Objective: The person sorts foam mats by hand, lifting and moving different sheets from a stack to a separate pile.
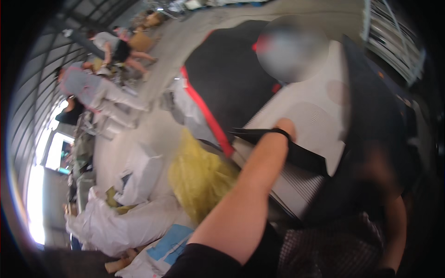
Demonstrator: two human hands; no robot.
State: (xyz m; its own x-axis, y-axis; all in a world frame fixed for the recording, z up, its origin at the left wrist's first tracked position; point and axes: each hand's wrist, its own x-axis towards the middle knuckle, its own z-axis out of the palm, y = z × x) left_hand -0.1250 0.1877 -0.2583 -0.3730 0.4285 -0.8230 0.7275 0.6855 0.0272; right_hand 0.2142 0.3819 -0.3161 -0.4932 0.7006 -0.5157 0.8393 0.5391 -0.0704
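A large black piece of material with a red edge (232, 69) spreads in front of me. Beside it lies a pale grey, finely striped surface (320, 113); I cannot make out the kind of either. My left arm reaches across from the lower edge. My left hand (286, 127) is at the pale surface, beside a black strip (303, 157) round the wrist area; its fingers are hidden. Over dark cloth (371, 116) on the right, my right hand (378, 164) is smeared by motion. Dark checked material (331, 245) sits below, between my arms.
A yellow translucent bag (197, 173) and white sacks (125, 220) lie on the left. Two people, one in pale trousers (116, 102) and one in dark shorts (123, 50), bend over things at the far left. A metal rack (396, 37) stands far right. A round blur covers part of the black material.
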